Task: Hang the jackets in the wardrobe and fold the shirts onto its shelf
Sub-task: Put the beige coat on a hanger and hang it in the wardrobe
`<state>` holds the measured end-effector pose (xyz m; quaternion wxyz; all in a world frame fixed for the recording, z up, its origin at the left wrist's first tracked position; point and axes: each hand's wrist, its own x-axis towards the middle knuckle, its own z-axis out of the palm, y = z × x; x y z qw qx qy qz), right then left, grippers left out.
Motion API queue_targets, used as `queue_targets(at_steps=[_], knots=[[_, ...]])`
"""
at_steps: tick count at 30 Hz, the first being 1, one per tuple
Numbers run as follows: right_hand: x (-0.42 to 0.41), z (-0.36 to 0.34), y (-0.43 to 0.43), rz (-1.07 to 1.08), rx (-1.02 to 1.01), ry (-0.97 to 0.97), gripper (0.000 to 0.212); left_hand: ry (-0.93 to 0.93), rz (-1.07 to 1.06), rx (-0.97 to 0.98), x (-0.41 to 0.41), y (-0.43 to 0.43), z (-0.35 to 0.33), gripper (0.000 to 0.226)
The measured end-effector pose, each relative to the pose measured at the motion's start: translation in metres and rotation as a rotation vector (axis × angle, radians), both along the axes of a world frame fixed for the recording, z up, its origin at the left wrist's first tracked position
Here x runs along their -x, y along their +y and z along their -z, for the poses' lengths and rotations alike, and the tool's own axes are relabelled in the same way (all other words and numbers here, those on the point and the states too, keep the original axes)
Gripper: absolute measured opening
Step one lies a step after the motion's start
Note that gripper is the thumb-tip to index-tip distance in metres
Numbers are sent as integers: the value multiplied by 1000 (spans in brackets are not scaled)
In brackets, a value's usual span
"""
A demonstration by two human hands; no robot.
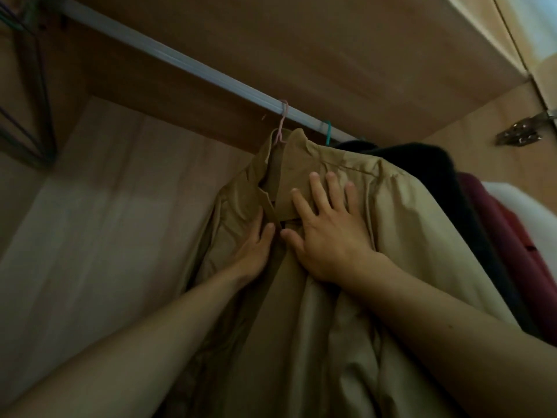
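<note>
A tan jacket point(407, 224) hangs on a pink hanger point(282, 122) from the pale wardrobe rail point(168, 57). My right hand point(327, 227) lies flat on the jacket's chest just below the collar, fingers spread and straight. My left hand point(254, 247) is at the left edge of the front opening. Its thumb lies on the outside and its fingers are tucked behind the fabric, so it seems to hold that edge.
Behind the tan jacket hang a black garment point(443, 173) on a teal hanger point(328, 131) and a dark red garment point(512, 230). Several empty dark hangers point(33, 95) hang at the far left. The wardrobe's wooden back panel point(105, 206) shows left; a door hinge point(524, 134) sits right.
</note>
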<state>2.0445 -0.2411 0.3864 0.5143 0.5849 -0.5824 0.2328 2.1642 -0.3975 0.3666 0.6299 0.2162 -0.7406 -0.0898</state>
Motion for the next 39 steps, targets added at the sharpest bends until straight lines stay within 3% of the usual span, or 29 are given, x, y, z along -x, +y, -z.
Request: queue_targets(at_steps=[6,11,17,20,25,30,39], knots=[[-34,7,29,-113,38,9,69,-3,-83,25,-32,25,3,67],[-53,14,45,-130,36,15,69,1,-66,63,-57,45,3,75],[-61,41,57,-93,-2,51,73,14,-85,-39,-76,68,33,71],[-63,56,63,-119,8,87,74,13,-182,-61,-84,90,46,86],[-55,76,87,-283,42,96,73,-54,-370,-70,-93,144,51,91],[-36,94,115,-449,38,94,72,-82,-562,-57,-90,204,63,74],[-6,131,157,-566,-37,68,71,-173,-752,-84,-73,310,97,70]])
